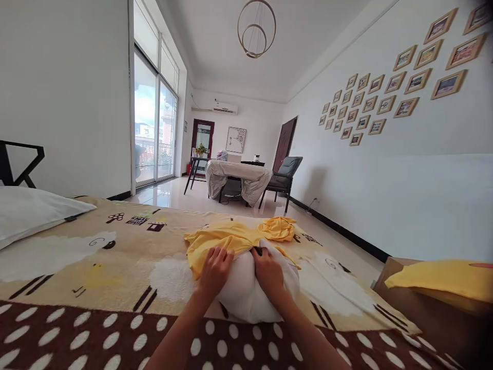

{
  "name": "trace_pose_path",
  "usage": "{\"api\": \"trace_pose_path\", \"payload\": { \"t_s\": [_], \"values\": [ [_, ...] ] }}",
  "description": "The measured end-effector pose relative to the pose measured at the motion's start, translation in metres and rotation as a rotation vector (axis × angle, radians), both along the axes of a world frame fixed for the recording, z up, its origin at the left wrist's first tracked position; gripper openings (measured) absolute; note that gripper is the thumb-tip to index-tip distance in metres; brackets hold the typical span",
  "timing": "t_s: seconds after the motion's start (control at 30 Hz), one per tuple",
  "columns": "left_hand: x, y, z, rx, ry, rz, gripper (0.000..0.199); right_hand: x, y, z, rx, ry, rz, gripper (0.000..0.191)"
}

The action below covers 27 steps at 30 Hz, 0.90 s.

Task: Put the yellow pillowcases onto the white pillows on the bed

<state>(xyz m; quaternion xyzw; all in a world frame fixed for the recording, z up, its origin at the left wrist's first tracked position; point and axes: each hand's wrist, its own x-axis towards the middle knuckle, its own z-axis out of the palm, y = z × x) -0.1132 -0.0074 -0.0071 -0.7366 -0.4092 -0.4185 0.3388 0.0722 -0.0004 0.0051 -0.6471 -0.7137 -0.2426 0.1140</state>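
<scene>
A white pillow lies in front of me on the patterned blanket. A yellow pillowcase spreads over its far side, with a bunched part at the far right. My left hand has its fingers curled over the pillowcase's near edge, at the left of the pillow. At the pillow's top, my right hand is closed where the white fabric meets the yellow edge. A small dark patch shows by the right fingertips; I cannot tell what it is. The pillow's far end is hidden under the yellow fabric.
Another white pillow rests at the left of the bed. A stuffed yellow cushion sits on a brown box at the right. Beyond the bed stand a covered table and a dark chair.
</scene>
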Motion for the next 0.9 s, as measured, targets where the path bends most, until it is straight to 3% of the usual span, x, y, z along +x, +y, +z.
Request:
{"api": "trace_pose_path", "payload": {
  "t_s": [0.17, 0.3, 0.43, 0.63, 0.77, 0.9],
  "values": [
    [-0.01, 0.006, -0.002, 0.009, -0.08, 0.173, 0.02, 0.027, 0.016, 0.0, -0.006, 0.046, -0.142, 0.042],
    [-0.007, 0.006, -0.008, 0.062, -0.133, 0.202, 0.023, 0.042, 0.023, 0.002, -0.005, 0.067, -0.204, 0.042],
    [-0.003, 0.004, -0.018, 0.149, -0.148, 0.152, 0.009, 0.051, 0.023, 0.003, -0.008, 0.089, -0.244, 0.04],
    [0.016, -0.004, -0.023, 0.226, -0.083, -0.033, 0.012, 0.06, 0.015, -0.003, -0.006, 0.138, -0.274, 0.041],
    [0.029, -0.006, -0.026, 0.216, -0.106, -0.111, 0.014, 0.066, 0.005, -0.012, 0.073, 0.317, -0.19, 0.047],
    [0.027, -0.003, -0.027, 0.142, -0.181, -0.115, 0.016, 0.072, -0.023, -0.011, 0.193, 0.564, 0.058, 0.05]
  ]
}}
